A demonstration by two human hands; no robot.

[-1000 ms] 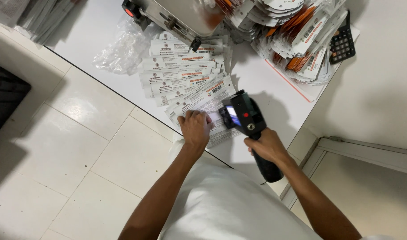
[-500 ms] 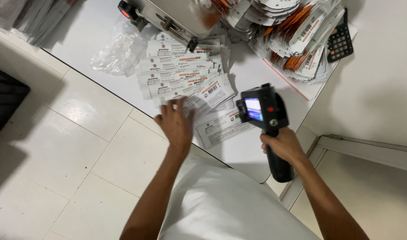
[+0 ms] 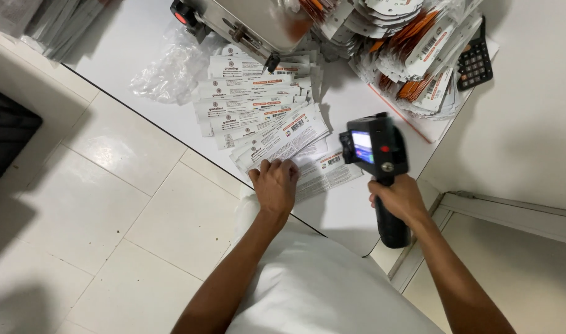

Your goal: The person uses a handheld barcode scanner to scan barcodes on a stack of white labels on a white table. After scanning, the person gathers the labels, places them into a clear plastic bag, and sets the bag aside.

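Right hand [image 3: 399, 199]: wrapping closed around the black handle of the handheld printer gun [image 3: 377, 154], holding it upright just above the table edge, lit screen facing the person
Left hand [image 3: 275, 184]: lying palm-down with fingers spread flat, pressing on the near end of the fanned white packets [image 3: 277, 139]; clasping nothing
Packets, position: lying on the white table [image 3: 128, 43], to the left of and slightly beyond the gun head; nearest packet [image 3: 325, 170] sitting between the two hands, just beside the gun
Long axis: packets running diagonally, low near the left hand and rising away toward the upper right
Nearer hand: left is touching the fan; right is holding apart from it
Around: metal machine [image 3: 258, 21] standing beyond the fan; heaped packets [image 3: 413, 55] and calculator [image 3: 475, 62] resting far right
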